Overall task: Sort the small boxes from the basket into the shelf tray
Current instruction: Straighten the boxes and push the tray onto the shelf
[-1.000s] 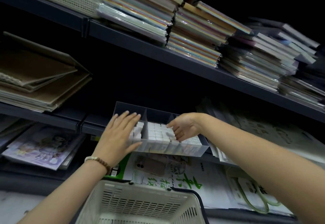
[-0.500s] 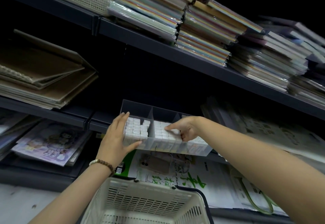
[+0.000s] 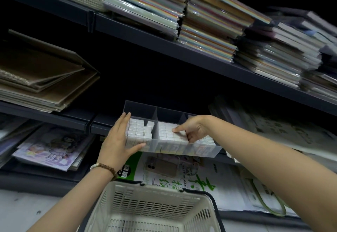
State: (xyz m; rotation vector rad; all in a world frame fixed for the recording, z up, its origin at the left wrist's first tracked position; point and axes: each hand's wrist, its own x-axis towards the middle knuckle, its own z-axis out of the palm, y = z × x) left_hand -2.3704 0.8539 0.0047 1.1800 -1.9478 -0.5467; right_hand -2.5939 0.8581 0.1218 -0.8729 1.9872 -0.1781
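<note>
Head view: the left hand [image 3: 118, 140] has slid off the tops of the small boxes [image 3: 140, 129] and now lies against the left end of the shelf tray [image 3: 182, 149]. The left compartment, covered a second ago, is open to sight, with white boxes in tidy rows and a gap at its far right corner. The right hand [image 3: 189, 129] has shifted from the right part of the tray toward the middle compartment.

This suggests that placing has given way to tidying: the left hand steadies the tray while the right evens out a row.

The left hand is spread, with straight fingers flat along the tray's outer side and the thumb stretched under the front wall. A bead bracelet [image 3: 104, 168] sits on the wrist, and the forearm rises from the lower left.

The right forearm comes in from the right. The index finger reaches left onto the box tops while the other fingers curl down into the tray. I cannot tell whether they pinch a box.

The boxes sit between the two hands, inside the tray on the shelf [image 3: 76, 120]. The basket [image 3: 151, 210] is below both wrists, and only part of its inside shows.
</note>
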